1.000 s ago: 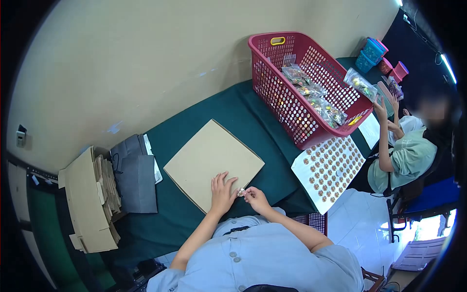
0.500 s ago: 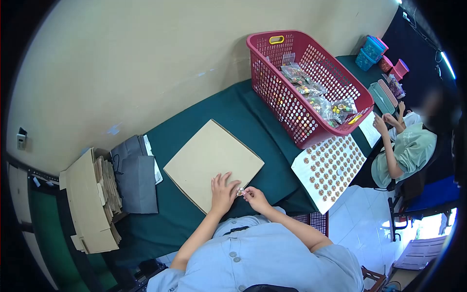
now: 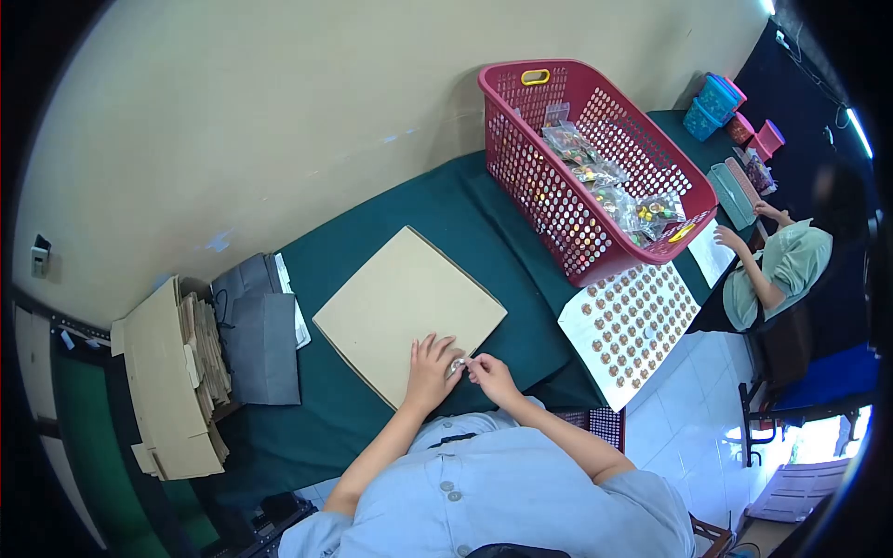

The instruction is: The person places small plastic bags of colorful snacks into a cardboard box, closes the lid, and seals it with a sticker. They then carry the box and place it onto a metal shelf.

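A flat, square tan cardboard box [image 3: 409, 307] lies on the green cloth in front of me. My left hand [image 3: 430, 372] rests on its near part with the fingers spread, the thumb beside a small shiny piece [image 3: 456, 366] at the box's edge. My right hand [image 3: 492, 379] pinches at this same piece, thumb and finger pressed together. The piece is too small for me to make out its kind. The fingers hide part of it.
A dark red basket [image 3: 532, 191] with small clear packets stands at the back right. Before it lies a white sheet of round brown stickers [image 3: 628, 325]. To the left are folded cardboard [image 3: 163, 381] and a dark grey paper bag [image 3: 265, 349]. Another person [image 3: 777, 270] sits at right.
My left thumb has come closer to the shiny piece, and my right hand has barely moved. The person at right has shifted, their hands now farther apart.
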A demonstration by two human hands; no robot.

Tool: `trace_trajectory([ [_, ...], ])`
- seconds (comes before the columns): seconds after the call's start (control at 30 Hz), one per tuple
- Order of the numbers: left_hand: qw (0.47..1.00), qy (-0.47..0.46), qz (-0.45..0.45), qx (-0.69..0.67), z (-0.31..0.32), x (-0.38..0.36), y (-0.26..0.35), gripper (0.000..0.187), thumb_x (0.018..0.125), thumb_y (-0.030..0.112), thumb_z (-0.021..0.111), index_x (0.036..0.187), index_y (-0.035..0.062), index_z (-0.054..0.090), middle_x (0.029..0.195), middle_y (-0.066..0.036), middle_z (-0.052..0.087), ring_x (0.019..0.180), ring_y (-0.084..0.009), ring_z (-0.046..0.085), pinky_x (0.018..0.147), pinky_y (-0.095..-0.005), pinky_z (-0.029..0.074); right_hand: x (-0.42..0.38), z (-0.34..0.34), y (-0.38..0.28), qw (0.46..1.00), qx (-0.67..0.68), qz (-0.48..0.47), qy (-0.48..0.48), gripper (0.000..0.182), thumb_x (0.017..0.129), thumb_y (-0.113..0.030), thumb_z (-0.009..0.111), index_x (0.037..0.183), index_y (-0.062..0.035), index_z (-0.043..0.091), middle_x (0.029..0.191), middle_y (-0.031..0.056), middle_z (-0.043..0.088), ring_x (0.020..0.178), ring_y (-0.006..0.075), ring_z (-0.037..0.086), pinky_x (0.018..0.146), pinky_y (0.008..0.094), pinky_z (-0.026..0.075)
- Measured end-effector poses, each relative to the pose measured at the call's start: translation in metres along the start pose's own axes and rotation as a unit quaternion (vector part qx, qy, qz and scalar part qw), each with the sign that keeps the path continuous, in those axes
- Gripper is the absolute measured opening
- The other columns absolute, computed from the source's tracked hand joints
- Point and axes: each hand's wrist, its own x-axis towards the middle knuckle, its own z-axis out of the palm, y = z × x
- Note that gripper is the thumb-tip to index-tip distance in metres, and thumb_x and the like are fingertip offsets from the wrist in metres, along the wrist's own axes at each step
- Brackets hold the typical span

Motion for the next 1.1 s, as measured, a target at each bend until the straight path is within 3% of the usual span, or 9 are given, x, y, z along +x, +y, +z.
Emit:
trace_trajectory([
  [0.03, 1.000, -0.004, -0.007, 0.004, 0.001, 0.000, 0.001, 0.042, 0.075, 0.023, 0.064, 0.114, 0.0164, 0.053, 0.126, -0.007, 0.042, 0.125, -0.0338, 0.030, 0.103, -0.0568, 0.017, -0.001, 0.002, -0.007, 1.000, 0.000, 0.001, 0.001, 0.021, 0.088, -0.020, 0.055, 0.080, -0.0008, 0.056, 0.070, 0.0037, 0.057, 0.063, 0.0088, 0.054, 0.059, 0.0227, 0.045],
  [0.1, 1.000, 0.006, -0.027, 0.012, 0.000, 0.001, 0.005, 0.050, 0.073, 0.023, 0.065, 0.120, 0.0156, 0.048, 0.128, -0.009, 0.040, 0.125, -0.0346, 0.029, 0.103, -0.0573, 0.016, -0.004, 0.006, -0.017, 0.987, -0.155, -0.044, -0.007, 0.028, 0.085, -0.024, 0.059, 0.075, 0.0014, 0.056, 0.064, 0.0063, 0.057, 0.060, 0.0088, 0.053, 0.056, 0.0234, 0.043],
  [0.23, 0.997, -0.011, -0.054, 0.054, 0.000, 0.003, 0.006, 0.064, 0.071, 0.025, 0.065, 0.129, 0.0159, 0.039, 0.132, -0.016, 0.033, 0.125, -0.0369, 0.027, 0.103, -0.0588, 0.014, 0.006, 0.010, -0.001, 0.987, -0.152, -0.059, 0.016, 0.032, 0.083, -0.028, 0.062, 0.074, 0.0021, 0.056, 0.062, 0.0071, 0.056, 0.059, 0.0089, 0.052, 0.054, 0.0243, 0.042],
  [0.4, 0.995, -0.021, -0.051, 0.082, 0.003, 0.005, 0.003, 0.063, 0.072, 0.026, 0.063, 0.129, 0.0166, 0.040, 0.133, -0.016, 0.031, 0.126, -0.0375, 0.025, 0.103, -0.0593, 0.013, 0.018, 0.009, 0.005, 0.997, -0.012, 0.056, -0.045, 0.029, 0.084, -0.028, 0.060, 0.074, -0.0019, 0.057, 0.068, 0.0034, 0.058, 0.062, 0.0092, 0.054, 0.059, 0.0225, 0.044],
  [0.53, 0.996, -0.018, -0.042, 0.080, 0.004, 0.004, 0.002, 0.061, 0.074, 0.027, 0.062, 0.130, 0.0177, 0.040, 0.133, -0.016, 0.031, 0.127, -0.0373, 0.024, 0.104, -0.0589, 0.012, 0.018, 0.002, 0.003, 0.991, 0.045, 0.096, -0.082, 0.031, 0.087, -0.032, 0.056, 0.079, -0.0020, 0.056, 0.072, 0.0063, 0.059, 0.063, 0.0130, 0.058, 0.059, 0.0231, 0.046],
  [0.73, 0.997, -0.009, -0.041, 0.063, 0.003, 0.003, 0.003, 0.059, 0.075, 0.028, 0.062, 0.129, 0.0178, 0.041, 0.133, -0.017, 0.032, 0.127, -0.0374, 0.025, 0.104, -0.0582, 0.011, 0.021, 0.003, 0.011, 0.990, 0.085, 0.069, -0.085, 0.034, 0.087, -0.034, 0.056, 0.079, -0.0011, 0.054, 0.072, 0.0074, 0.059, 0.064, 0.0143, 0.059, 0.060, 0.0252, 0.047],
  [0.77, 0.997, -0.007, -0.041, 0.063, 0.002, 0.003, 0.003, 0.059, 0.075, 0.028, 0.062, 0.129, 0.0178, 0.041, 0.133, -0.017, 0.032, 0.127, -0.0374, 0.025, 0.104, -0.0582, 0.011, 0.020, 0.005, 0.012, 0.990, 0.085, 0.067, -0.085, 0.034, 0.087, -0.034, 0.056, 0.079, -0.0011, 0.054, 0.072, 0.0074, 0.059, 0.064, 0.0143, 0.059, 0.060, 0.0252, 0.047],
  [0.83, 0.997, -0.015, -0.048, 0.058, 0.001, 0.003, 0.004, 0.059, 0.075, 0.028, 0.062, 0.129, 0.0178, 0.041, 0.133, -0.017, 0.032, 0.127, -0.0374, 0.025, 0.104, -0.0579, 0.012, 0.016, 0.013, 0.009, 0.995, -0.096, 0.003, -0.032, 0.037, 0.084, -0.036, 0.061, 0.076, 0.0003, 0.053, 0.067, 0.0088, 0.059, 0.062, 0.0142, 0.059, 0.059, 0.0267, 0.048],
  [1.1, 0.996, -0.015, -0.043, 0.072, 0.002, 0.001, 0.003, 0.060, 0.074, 0.028, 0.064, 0.129, 0.0176, 0.042, 0.133, -0.016, 0.033, 0.126, -0.0374, 0.026, 0.104, -0.0577, 0.012, 0.018, 0.012, -0.002, 0.990, -0.140, -0.003, -0.017, 0.039, 0.083, -0.033, 0.062, 0.076, 0.0054, 0.057, 0.071, 0.0124, 0.061, 0.063, 0.0165, 0.059, 0.060, 0.0279, 0.047],
])
